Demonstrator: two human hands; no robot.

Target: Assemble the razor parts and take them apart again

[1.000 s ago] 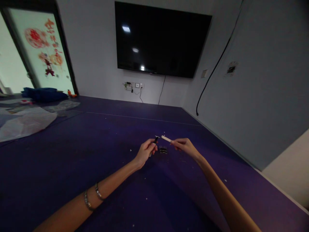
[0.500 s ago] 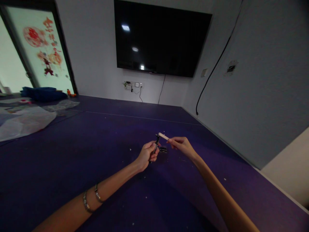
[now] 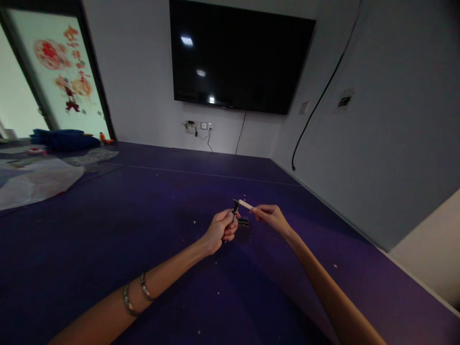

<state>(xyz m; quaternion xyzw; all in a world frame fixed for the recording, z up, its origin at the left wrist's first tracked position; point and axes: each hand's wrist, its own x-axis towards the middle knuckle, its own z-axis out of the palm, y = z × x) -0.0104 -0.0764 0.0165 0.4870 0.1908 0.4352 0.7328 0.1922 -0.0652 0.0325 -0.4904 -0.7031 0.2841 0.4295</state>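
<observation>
My left hand (image 3: 220, 232) is wrapped round a slim dark tool (image 3: 235, 209) with a small head at its upper end; its exact kind is too small to tell. The tool leans up and to the right. Between the fingertips of my right hand (image 3: 272, 218) is a pale, flat stick with a rounded end (image 3: 246, 205), wooden in look. The stick's far end is at the tool's head; whether they touch, I cannot tell. Just behind my left fingers, a small dark box-like object (image 3: 244, 222) lies on the purple surface (image 3: 151, 225), partly hidden.
White specks are scattered over the purple surface. Clear plastic sheeting (image 3: 39, 184) and a dark blue cloth bundle (image 3: 64, 139) lie at the left. A large television (image 3: 240, 57) hangs on the far wall, and a black cable (image 3: 319, 98) runs down the right wall.
The stick's end and the tool's head have shifted very slightly to the right and down. Both hands keep their grips, and the surroundings look the same.
</observation>
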